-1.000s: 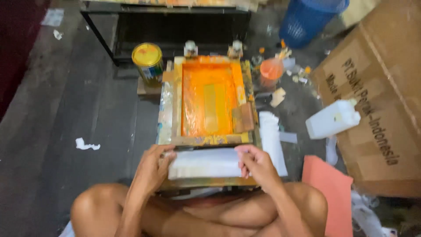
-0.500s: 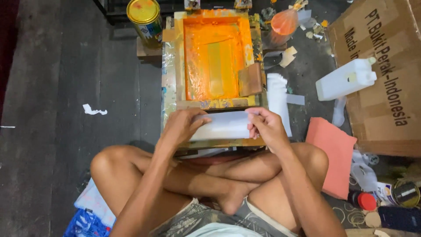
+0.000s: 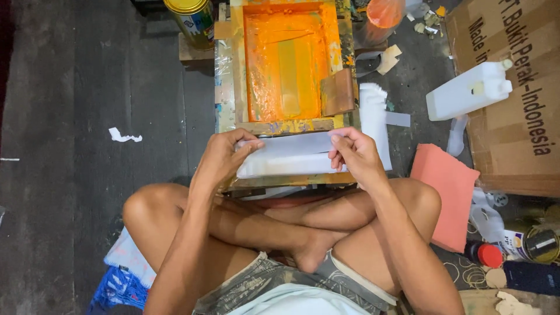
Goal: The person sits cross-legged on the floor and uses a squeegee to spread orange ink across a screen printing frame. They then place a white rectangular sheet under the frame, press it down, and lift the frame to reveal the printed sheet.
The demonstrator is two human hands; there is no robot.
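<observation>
Person sat cross-legged on the dark floor (image 3: pixel 70 192) w/ a wooden-framed printing screen flooded w/ orange ink (image 3: pixel 286 64) straight ahead. Both hands held a white, flat rectangular sheet of plastic film (image 3: pixel 291 154) just below the screen frame's near edge, over the low wooden bench (image 3: pixel 291 182) carrying it. Sheet's long axis ran left-right, parallel to that near edge; its short ends pointed at each hand. Left hand (image 3: pixel 224 157) had fingers clamped on the sheet's left end, thumb on top. Right hand (image 3: pixel 353 153) had fingers pinched together on the right end, near the upper corner. Brown wooden squeegee block (image 3: pixel 337 92) sat on the screen's right side. Right of the screen: a stack of white sheets (image 3: pixel 373 116), then a white plastic jerrycan (image 3: pixel 469 92) and a salmon-pink cloth pad (image 3: pixel 446 186). Yellow-lidded tin can (image 3: pixel 191 17) stood left of the screen's far end.
</observation>
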